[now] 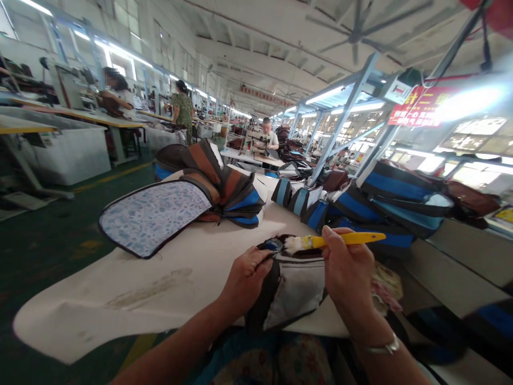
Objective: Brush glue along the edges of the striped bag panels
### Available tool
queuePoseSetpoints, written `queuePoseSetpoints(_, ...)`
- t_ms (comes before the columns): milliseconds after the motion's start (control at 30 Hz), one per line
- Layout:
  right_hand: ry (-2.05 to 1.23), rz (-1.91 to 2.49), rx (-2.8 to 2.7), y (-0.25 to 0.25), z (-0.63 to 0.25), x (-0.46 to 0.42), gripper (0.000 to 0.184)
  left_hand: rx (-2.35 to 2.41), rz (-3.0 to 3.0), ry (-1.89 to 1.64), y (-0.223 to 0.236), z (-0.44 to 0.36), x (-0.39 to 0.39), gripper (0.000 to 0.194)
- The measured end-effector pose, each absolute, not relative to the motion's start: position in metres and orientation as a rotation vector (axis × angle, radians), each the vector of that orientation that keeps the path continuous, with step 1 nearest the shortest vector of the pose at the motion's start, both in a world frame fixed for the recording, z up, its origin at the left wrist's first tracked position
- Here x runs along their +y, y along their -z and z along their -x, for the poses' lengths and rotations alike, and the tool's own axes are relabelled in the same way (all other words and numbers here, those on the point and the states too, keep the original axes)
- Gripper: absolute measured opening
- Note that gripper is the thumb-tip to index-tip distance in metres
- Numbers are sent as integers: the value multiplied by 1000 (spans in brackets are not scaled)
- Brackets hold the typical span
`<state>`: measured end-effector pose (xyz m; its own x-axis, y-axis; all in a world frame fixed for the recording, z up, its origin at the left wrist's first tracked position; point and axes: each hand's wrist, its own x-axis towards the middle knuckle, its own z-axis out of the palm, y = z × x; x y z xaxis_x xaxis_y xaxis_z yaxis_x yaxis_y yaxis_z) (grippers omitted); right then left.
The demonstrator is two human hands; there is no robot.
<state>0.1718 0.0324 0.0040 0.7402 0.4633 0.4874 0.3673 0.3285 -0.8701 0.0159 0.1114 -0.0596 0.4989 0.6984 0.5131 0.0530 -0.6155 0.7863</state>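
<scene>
My left hand (246, 278) is closed on the upper left edge of a fabric bag panel (294, 291), white in the middle with dark brown and black borders. It lies at the near edge of the white worktable (160, 289). My right hand (347, 267) pinches a yellow-handled brush (332, 241), whose white bristles point left and touch the panel's top edge near a blue tab. A metal bracelet circles my right wrist.
A stack of striped brown, blue and black bag pieces (216, 187) lies further up the table, one showing a pale patterned lining (152, 216). Blue striped bags (385, 203) pile at the right. Other people sit at sewing stations (264, 139) behind. Green floor at left.
</scene>
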Motion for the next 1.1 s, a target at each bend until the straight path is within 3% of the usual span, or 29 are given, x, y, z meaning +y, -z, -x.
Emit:
queuePoseSetpoints(533, 241, 1348, -1234, 19, -155, 43, 17, 693, -2030, -1129, 71, -11, 119, 26)
queuePoseSetpoints(700, 253, 1253, -1219, 28, -145, 32, 12, 793, -2050, -1303, 101, 4, 120, 27)
queuePoseSetpoints(800, 244, 1176, -1141, 34, -139, 7, 8, 951, -1908, -1449, 134, 18, 118, 59)
queuePoseSetpoints(867, 216, 1144, -1048, 41, -140, -11, 8, 1008, -1942, -1383, 155, 27, 119, 86)
queuePoseSetpoints(933, 165, 1159, -888, 48, -145, -28, 10, 1041, -2034, -1253, 170, 35, 123, 98)
queuePoseSetpoints(1033, 131, 1209, -661, 57, -160, -50, 21, 1026, -2083, -1118, 179, 48, 138, 92)
queuePoseSetpoints(1100, 121, 1262, -594, 60, -170, -65, 27, 997, -2137, -1061, 178, 55, 150, 71)
